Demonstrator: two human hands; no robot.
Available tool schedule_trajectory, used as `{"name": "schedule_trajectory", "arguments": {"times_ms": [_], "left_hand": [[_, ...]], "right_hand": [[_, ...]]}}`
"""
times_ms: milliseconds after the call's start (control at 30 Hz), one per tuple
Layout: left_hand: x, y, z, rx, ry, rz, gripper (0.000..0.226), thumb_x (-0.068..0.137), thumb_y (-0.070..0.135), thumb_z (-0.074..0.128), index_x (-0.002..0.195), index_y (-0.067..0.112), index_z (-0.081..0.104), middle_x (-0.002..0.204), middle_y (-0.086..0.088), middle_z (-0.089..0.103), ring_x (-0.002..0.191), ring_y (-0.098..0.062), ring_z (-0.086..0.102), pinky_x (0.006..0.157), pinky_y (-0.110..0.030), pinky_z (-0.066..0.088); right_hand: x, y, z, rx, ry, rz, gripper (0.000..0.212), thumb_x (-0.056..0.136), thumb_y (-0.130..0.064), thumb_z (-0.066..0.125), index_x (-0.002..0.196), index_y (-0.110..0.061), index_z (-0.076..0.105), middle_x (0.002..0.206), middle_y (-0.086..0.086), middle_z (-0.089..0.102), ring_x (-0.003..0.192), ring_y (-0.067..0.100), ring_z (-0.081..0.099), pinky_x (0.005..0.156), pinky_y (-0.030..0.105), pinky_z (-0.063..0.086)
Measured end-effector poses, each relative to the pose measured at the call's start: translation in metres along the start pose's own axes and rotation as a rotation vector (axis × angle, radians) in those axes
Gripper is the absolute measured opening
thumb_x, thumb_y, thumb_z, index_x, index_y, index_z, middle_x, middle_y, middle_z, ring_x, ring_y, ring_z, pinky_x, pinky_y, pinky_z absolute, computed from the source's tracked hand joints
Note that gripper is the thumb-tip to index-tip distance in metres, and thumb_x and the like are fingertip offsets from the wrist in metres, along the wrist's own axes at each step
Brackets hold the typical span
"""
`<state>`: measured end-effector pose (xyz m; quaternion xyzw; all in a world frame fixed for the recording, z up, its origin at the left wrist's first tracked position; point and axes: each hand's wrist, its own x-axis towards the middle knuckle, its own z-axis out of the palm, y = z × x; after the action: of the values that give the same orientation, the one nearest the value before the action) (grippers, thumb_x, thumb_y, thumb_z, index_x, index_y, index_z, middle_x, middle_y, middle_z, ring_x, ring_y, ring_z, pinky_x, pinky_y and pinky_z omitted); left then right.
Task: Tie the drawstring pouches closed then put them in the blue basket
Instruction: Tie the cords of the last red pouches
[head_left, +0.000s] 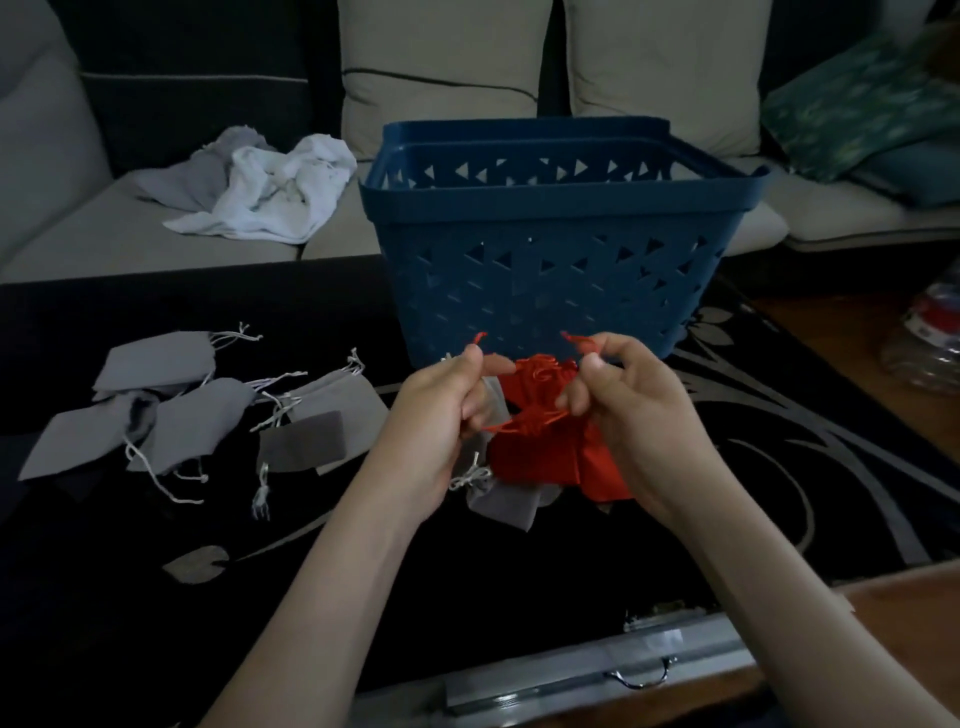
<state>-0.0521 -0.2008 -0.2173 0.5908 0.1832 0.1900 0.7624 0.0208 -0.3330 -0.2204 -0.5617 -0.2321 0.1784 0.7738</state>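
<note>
Head view: left hand (441, 410) and right hand (626, 400) pinched red pouch cords (519, 425) before the blue basket (545, 260). Grey pouches (197, 415) left of it seemed untied.

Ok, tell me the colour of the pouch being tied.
The pouch is plain red, best seen in the head view.

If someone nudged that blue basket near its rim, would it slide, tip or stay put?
Likely light: the blue basket looks plastic, with cut-out holes all over. It narrows toward its base, so a push near the rim might tip it. It stands on a patterned rug, which probably grips more than bare floor, so sliding seems less likely.
</note>
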Motion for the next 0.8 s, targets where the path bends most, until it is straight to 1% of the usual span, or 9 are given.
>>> {"name": "schedule_trajectory", "arguments": {"times_ms": [100,167,300,333,400,467,600,733,800], "left_hand": [[-0.004,-0.004,0.008,0.073,-0.087,0.006,0.036,0.102,0.015,0.035,0.083,0.003,0.063,0.048,0.005,0.028,0.041,-0.002,0.027,0.044,-0.014,0.025],[-0.007,-0.006,0.013,0.072,-0.167,0.012,0.031,0.097,0.026,0.045,0.081,0.001,0.055,0.057,-0.002,0.034,0.047,-0.004,0.029,0.047,-0.016,0.024],[-0.01,-0.009,0.011,0.14,-0.265,-0.025,0.072,0.076,0.065,0.057,0.096,-0.004,0.06,0.082,-0.019,0.056,0.075,-0.026,0.058,0.075,-0.033,0.045],[-0.011,-0.008,0.011,0.189,-0.264,-0.025,0.073,0.079,0.067,0.056,0.101,-0.002,0.063,0.092,-0.022,0.064,0.088,-0.03,0.064,0.085,-0.039,0.047],[-0.012,-0.008,0.013,0.276,-0.17,0.003,0.049,0.089,0.056,0.05,0.095,0.012,0.071,0.097,-0.013,0.072,0.097,-0.024,0.067,0.091,-0.038,0.048],[-0.009,-0.011,0.014,0.3,-0.045,0.038,0.038,0.099,0.039,0.041,0.085,0.017,0.069,0.086,-0.005,0.073,0.084,-0.014,0.068,0.082,-0.032,0.05],[-0.006,-0.01,0.012,0.29,0.069,0.118,0.041,0.103,0.024,0.034,0.067,0.017,0.053,0.048,0.011,0.054,0.049,0.0,0.052,0.051,-0.016,0.04],[-0.009,0.001,0.01,0.324,-0.038,0.159,0.041,0.102,0.031,0.036,0.069,0.015,0.055,0.052,0.009,0.055,0.052,0.002,0.053,0.052,-0.013,0.042],[-0.009,0.0,0.009,0.402,-0.096,0.179,0.036,0.096,0.042,0.046,0.079,0.015,0.065,0.066,0.0,0.065,0.065,-0.003,0.059,0.063,-0.026,0.048]], "right_hand": [[-0.003,-0.003,0.007,-0.055,-0.038,-0.032,0.008,0.096,-0.004,0.048,0.09,-0.009,0.044,0.054,0.002,0.056,0.057,0.011,0.059,0.057,0.02,0.046],[-0.007,-0.006,0.014,-0.052,-0.068,-0.026,0.009,0.094,-0.002,0.05,0.088,-0.007,0.044,0.055,0.006,0.056,0.053,0.015,0.061,0.054,0.023,0.049],[-0.007,-0.005,0.021,-0.259,-0.033,-0.076,0.008,0.09,-0.005,0.059,0.085,-0.005,0.053,0.058,0.012,0.055,0.05,0.015,0.057,0.052,0.023,0.048],[-0.005,-0.003,0.021,-0.34,-0.019,-0.096,0.009,0.09,-0.005,0.059,0.083,-0.009,0.055,0.057,0.009,0.055,0.05,0.011,0.054,0.053,0.02,0.045],[-0.003,0.002,0.023,-0.463,-0.022,-0.116,0.012,0.089,-0.005,0.059,0.082,-0.014,0.056,0.054,0.004,0.054,0.05,0.005,0.05,0.054,0.017,0.041],[-0.001,0.005,0.026,-0.576,-0.062,-0.12,0.011,0.088,-0.008,0.061,0.092,-0.016,0.056,0.056,0.004,0.06,0.054,0.005,0.055,0.058,0.017,0.044],[0.004,0.007,0.026,-0.603,-0.134,-0.074,0.045,0.088,-0.009,0.063,0.124,-0.025,0.04,0.062,-0.007,0.068,0.063,0.002,0.062,0.067,0.012,0.044],[0.006,-0.001,0.026,-0.602,-0.105,-0.094,0.043,0.09,-0.009,0.061,0.123,-0.027,0.041,0.066,-0.004,0.07,0.062,0.002,0.063,0.062,0.007,0.041],[0.007,-0.001,0.026,-0.669,-0.094,-0.104,0.039,0.09,-0.007,0.058,0.121,-0.027,0.046,0.068,-0.002,0.07,0.062,0.003,0.062,0.057,0.007,0.04]]}}
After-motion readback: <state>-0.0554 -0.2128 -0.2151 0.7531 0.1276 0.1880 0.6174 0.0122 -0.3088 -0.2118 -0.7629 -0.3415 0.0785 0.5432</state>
